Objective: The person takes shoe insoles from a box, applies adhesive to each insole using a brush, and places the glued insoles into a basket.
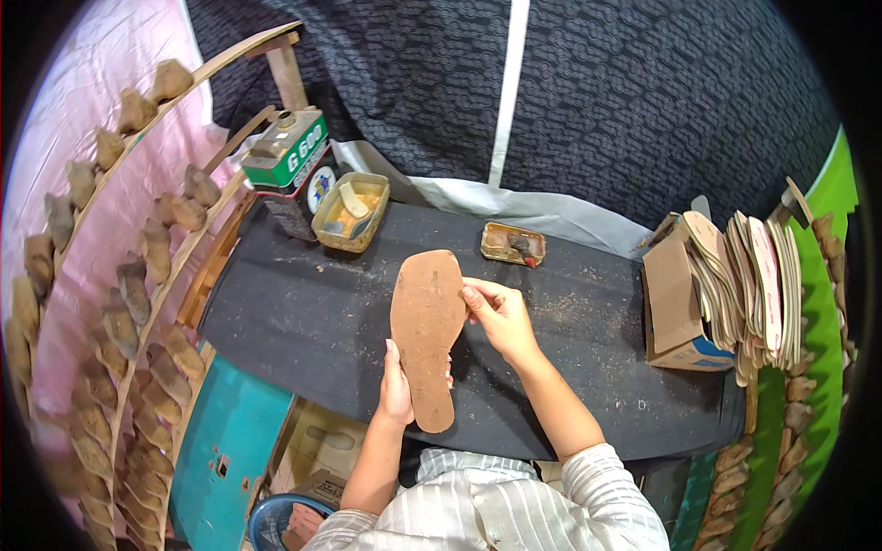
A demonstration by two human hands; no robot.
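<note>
A brown shoe sole [425,326] is held up over the dark-covered table, its wide end away from me and its narrow end toward me. My left hand [397,386] grips it by the narrower part, thumb along the left edge and fingertips showing at the right edge; the rest of those fingers is hidden behind it. With thumb and fingers, my right hand [497,317] pinches the right edge of the wide part. Beyond the sole, a small shallow tray [497,252] holds a dark lump with a red tip.
Far left on the table [303,312] stand a green and black metal can [292,161] and a basket [354,244] with a pale scraper-like piece. A cardboard box [669,294] of stacked soles [763,285] sits at right. Racks of wooden shoe lasts [133,289] flank the table.
</note>
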